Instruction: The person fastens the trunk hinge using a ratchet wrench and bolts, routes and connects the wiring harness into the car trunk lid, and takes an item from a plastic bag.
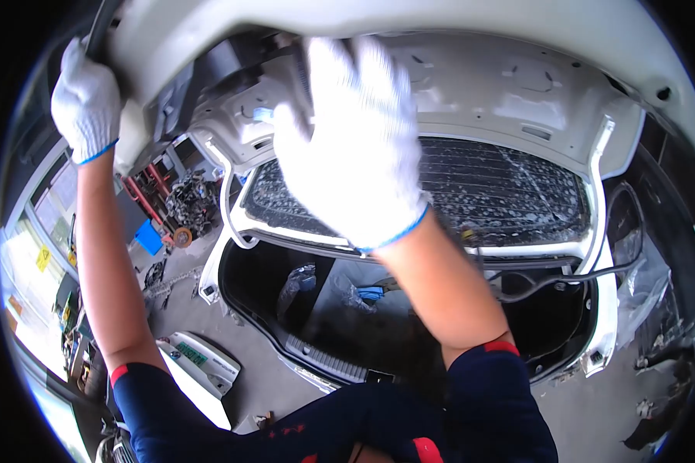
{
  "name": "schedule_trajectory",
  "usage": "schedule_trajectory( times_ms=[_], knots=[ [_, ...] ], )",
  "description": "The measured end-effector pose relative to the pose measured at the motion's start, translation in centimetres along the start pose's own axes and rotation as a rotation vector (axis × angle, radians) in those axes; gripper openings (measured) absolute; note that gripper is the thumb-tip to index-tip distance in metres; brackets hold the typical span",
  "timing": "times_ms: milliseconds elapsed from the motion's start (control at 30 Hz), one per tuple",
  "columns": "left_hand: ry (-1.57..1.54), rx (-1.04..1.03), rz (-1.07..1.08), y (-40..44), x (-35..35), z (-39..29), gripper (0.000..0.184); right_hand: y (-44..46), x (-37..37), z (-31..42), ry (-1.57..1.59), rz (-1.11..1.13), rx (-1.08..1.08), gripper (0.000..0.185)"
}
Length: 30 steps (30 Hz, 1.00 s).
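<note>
The raised white trunk lid (471, 85) of a car spans the top of the view, its inner side facing me. My left hand (89, 108), in a white knit glove with a blue cuff, is closed around the lid's left edge, beside a dark strip (103, 27). My right hand (351, 139), gloved alike, is raised in front of the lid's inner panel. Its fingers are stretched out and apart, with the tips near a dark opening. Between my hands sits a blurred dark part (216, 73) of the lid; its kind is unclear.
Below lies the open trunk (347, 324) with plastic bags and a blue item inside. Behind it is the spotted rear window (510, 189). A black cable (564, 276) loops across the right. A white panel with a green plate (197, 363) rests on the floor at left.
</note>
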<state>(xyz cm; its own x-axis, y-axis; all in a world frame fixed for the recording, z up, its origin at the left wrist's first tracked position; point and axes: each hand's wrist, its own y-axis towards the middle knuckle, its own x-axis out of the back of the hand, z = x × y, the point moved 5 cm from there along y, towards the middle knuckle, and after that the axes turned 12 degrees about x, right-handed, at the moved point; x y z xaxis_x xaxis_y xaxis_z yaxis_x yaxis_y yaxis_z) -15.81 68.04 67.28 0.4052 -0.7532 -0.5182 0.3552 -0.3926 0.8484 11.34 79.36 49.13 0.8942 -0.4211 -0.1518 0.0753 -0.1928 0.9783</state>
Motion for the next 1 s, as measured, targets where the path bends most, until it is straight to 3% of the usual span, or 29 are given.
schedule_trajectory(
  times_ms=[67, 100, 167, 200, 233, 267, 300, 333, 400, 433, 467, 500, 567, 667, 733, 900, 1000],
  knots=[
    [0.038, 0.161, 0.156, -0.3, -1.0, 1.0, 0.03, -2.7, 2.6, 2.1, 0.186, -0.188, 0.074, 0.05],
    [0.049, 0.177, 0.205, -0.3, -1.8, 2.4, 0.032, -4.6, 3.9, 4.2, 0.438, -0.206, 0.135, 0.043],
    [0.038, 0.169, 0.277, -0.1, -3.1, 4.4, 0.034, -9.2, 5.4, 7.2, 0.936, -0.037, 0.167, 0.029],
    [0.025, 0.178, 0.307, -0.1, -3.4, 4.9, 0.035, -12.1, 5.7, 8.1, 0.96, 0.174, 0.159, 0.026],
    [-0.014, 0.206, 0.316, 0.5, -1.9, 4.3, 0.036, -16.4, 4.7, 8.4, 1.095, 0.533, -0.013, 0.024],
    [-0.054, 0.228, 0.333, 1.2, -0.5, 4.0, 0.038, -20.7, 4.5, 8.0, 1.164, 0.616, -0.199, 0.023],
    [-0.097, 0.248, 0.357, 1.6, 0.5, 3.7, 0.041, -24.4, 5.0, 6.9, 1.19, 0.858, -0.453, 0.022],
    [-0.144, 0.274, 0.375, 1.9, 1.0, 3.2, 0.044, -28.9, 5.8, 5.8, 1.108, 1.011, -0.514, 0.022],
    [-0.232, 0.327, 0.418, 1.4, 0.4, 1.7, 0.053, -34.6, 10.7, 3.1, 1.01, 1.022, -0.775, 0.027],
    [-0.384, 0.473, 0.33, 1.2, 0.7, -0.1, 0.052, -35.9, 13.9, 1.7, 0.976, 1.014, -0.908, 0.031],
    [-0.526, 0.625, 0.237, 0.9, 0.9, -1.8, 0.051, -36.2, 17.2, 0.3, 0.905, 0.933, -1.038, 0.03],
    [-0.443, 0.621, 0.239, 1.2, 0.6, -2.3, 0.048, -36.4, 20.8, -1.5, 0.792, 0.778, -1.197, 0.028],
    [-0.283, 0.395, 0.263, 1.3, 2.3, -4.5, 0.046, -36.3, 28.1, -4.7, 0.537, 0.316, -1.457, 0.026],
    [-0.182, 0.034, 0.178, 1.5, 2.3, -4.8, 0.035, -35.4, 35.8, -7.1, 0.211, -0.478, -1.48, 0.023],
    [-0.089, -0.089, 0.181, 1.9, 3.9, -6.2, 0.029, -35.0, 38.2, -7.8, 0.171, -0.576, -1.421, 0.024],
    [0.04, -0.191, 0.048, 0.6, 5.7, -6.0, 0.021, -34.1, 38.8, -9.1, 0.029, -0.536, -1.373, 0.026],
    [0.009, -0.245, -0.067, 0.2, 5.5, -5.0, 0.02, -28.3, 39.4, -8.8, -0.216, -0.279, -1.17, 0.038]
  ],
)
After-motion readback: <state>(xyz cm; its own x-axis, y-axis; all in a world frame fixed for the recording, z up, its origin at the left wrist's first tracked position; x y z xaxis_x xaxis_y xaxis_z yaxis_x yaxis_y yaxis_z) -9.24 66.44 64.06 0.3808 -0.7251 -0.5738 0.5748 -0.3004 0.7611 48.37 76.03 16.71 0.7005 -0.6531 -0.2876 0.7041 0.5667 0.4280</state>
